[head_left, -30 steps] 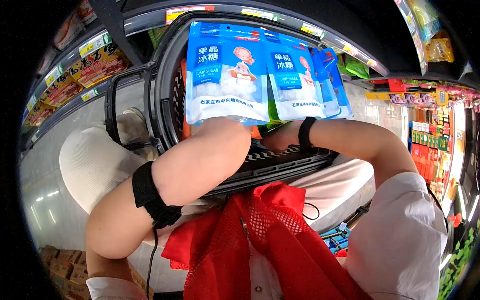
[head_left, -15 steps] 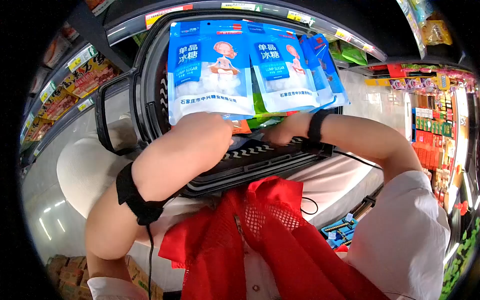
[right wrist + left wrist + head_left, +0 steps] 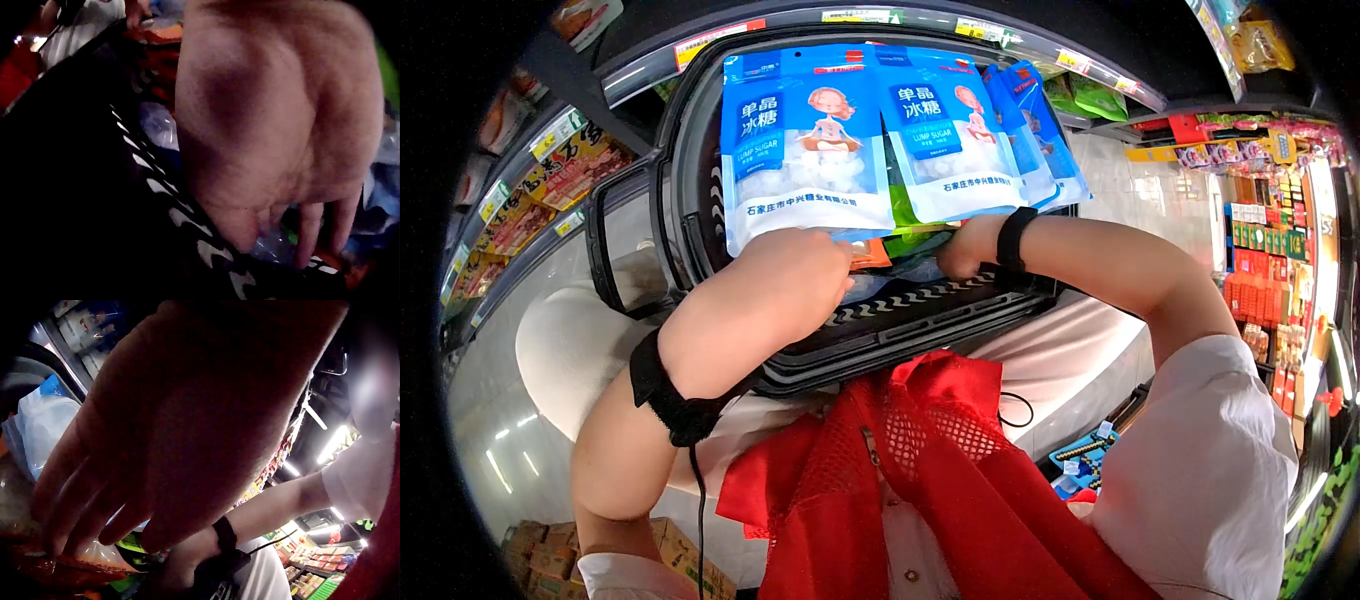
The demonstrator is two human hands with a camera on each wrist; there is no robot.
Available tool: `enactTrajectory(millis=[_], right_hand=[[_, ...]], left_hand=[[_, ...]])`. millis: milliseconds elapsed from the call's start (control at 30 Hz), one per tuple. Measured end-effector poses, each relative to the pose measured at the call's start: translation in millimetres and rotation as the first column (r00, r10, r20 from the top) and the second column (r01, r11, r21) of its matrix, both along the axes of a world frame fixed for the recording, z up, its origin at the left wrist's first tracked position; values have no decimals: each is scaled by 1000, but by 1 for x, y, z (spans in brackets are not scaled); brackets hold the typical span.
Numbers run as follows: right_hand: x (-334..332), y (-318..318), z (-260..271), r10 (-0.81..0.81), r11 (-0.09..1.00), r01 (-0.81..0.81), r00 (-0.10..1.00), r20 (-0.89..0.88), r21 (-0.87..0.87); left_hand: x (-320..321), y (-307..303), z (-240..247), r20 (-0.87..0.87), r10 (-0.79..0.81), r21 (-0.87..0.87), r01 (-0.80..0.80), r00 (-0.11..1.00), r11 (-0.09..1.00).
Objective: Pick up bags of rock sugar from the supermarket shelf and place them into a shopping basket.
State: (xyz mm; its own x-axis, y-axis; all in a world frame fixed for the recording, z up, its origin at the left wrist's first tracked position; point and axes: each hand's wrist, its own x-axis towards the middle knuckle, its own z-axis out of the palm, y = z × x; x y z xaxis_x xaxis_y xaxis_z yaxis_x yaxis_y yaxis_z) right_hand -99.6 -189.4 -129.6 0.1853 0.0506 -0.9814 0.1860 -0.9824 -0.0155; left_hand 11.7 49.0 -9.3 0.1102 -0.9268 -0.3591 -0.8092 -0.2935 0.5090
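Note:
A black shopping basket (image 3: 900, 335) stands between the person's legs. Blue-and-white lump sugar pouches stand upright along its far side, a front left pouch (image 3: 810, 150) and a second pouch (image 3: 950, 140) foremost. My left hand (image 3: 800, 265) reaches in below the left pouch; its fingers (image 3: 84, 512) extend down beside an orange packet (image 3: 94, 562). At the near right inside the basket, my right hand (image 3: 970, 245) points down, its fingers (image 3: 309, 234) fairly straight next to clear plastic packaging (image 3: 272, 247). A green packet (image 3: 908, 235) lies between the hands.
The basket's black handle (image 3: 597, 240) sticks out on the left. Beyond the basket runs a shelf edge with price labels (image 3: 855, 15). Red-and-yellow food packs (image 3: 580, 165) fill a left shelf; cardboard boxes (image 3: 550, 555) stand at lower left. Stocked shelves (image 3: 1265, 260) line the right.
The head view has shifted, so basket and pouches appear farther left. Both hands stay inside the basket; more of its near interior shows between them than a second ago.

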Motion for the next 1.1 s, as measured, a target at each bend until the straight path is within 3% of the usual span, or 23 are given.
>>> enactTrajectory(millis=[100, 267, 500, 567, 600, 633, 667, 733, 800, 867, 900, 933, 1000, 1067, 1100], right_hand=[[-4, -3, -5, -37, 999, 38, 991, 125, -1], [15, 12, 30, -41, 996, 33, 995, -95, -82], [10, 26, 74, 44, 997, -49, 996, -78, -60], [12, 31, 87, -110, 994, 109, 994, -10, -26], [15, 36, 93, -111, 994, 111, 994, -9, -19], [20, 43, 100, -21, 985, 28, 999, -43, 170], [24, 47, 109, 74, 934, -49, 996, -55, 355], [31, 46, 138, -238, 763, 278, 960, -145, 583], [39, 40, 175, -570, 384, 602, 751, -333, 700], [45, 26, 184, -765, -6, 397, 589, -259, 918], [51, 20, 190, -882, -11, 286, 449, -144, 958], [55, 10, 185, -945, 118, 76, 316, 89, 990], [55, -9, 184, -775, 630, 21, 84, 626, 777], [46, -28, 163, -428, 904, -43, -96, 899, 426], [43, -38, 152, -340, 940, -1, -74, 938, 340]], left_hand=[[1, 0, 1, 8, -11, -24, 11, 1000, 1000], [0, 3, -2, -5, -7, -69, 7, 1000, 998], [1, 3, 1, 9, -9, -42, 9, 1000, 999], [1, 3, 4, 8, -8, 5, 8, 1000, 1000], [0, 4, 4, 10, -9, 11, 9, 1000, 1000], [1, 5, 4, -10, -15, -24, 14, 1000, 1000], [2, 4, 6, -27, -21, -60, 20, 999, 998], [3, 0, 10, -67, -50, -41, 47, 997, 998], [4, -4, 13, -90, -67, -22, 65, 994, 998], [5, -7, 13, -254, -166, -185, 120, 953, 975], [6, -10, 20, -256, -179, -152, 143, 950, 978], [6, -13, 18, -308, -166, -198, 107, 937, 974], [9, -16, 28, -395, -104, -243, 5, 913, 970], [17, -17, 34, -515, -38, -320, -151, 856, 935], [23, -18, 39, -526, 4, -325, -206, 850, 923]])
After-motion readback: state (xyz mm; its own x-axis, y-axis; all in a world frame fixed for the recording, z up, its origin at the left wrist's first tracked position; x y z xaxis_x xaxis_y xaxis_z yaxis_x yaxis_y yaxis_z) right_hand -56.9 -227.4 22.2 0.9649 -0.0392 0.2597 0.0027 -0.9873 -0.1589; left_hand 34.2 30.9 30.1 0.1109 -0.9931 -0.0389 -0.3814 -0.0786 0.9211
